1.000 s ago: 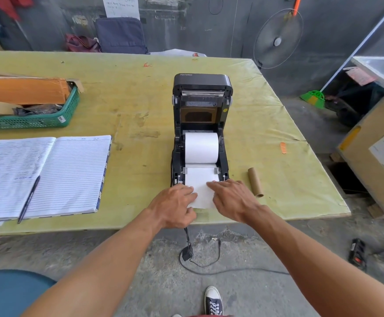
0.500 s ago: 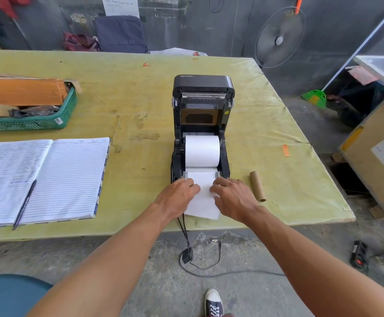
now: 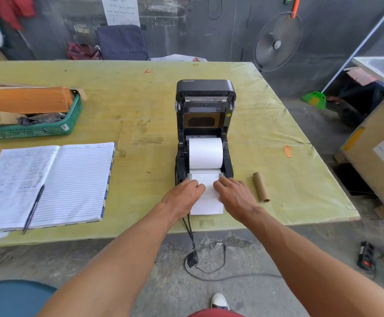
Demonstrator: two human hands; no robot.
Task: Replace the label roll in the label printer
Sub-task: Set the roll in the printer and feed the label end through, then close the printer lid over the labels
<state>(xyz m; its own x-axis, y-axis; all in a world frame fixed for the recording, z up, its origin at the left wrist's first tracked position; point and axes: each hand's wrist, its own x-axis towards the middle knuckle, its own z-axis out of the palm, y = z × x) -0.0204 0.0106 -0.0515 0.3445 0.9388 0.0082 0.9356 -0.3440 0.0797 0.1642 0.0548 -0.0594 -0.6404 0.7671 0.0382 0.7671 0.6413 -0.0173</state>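
Since 1 second ago both hands have slid forward along the paper strip (image 3: 207,202), from its near end up to the printer's front edge. The left hand (image 3: 183,197) and right hand (image 3: 234,197) now lie palm-down on either side of the strip, fingers loosely curled and pressing, clamped on nothing. The label printer (image 3: 205,133) sits open, lid upright, with the white label roll (image 3: 205,153) seated inside. An empty cardboard core (image 3: 260,187) lies just right, on the green table (image 3: 140,110)
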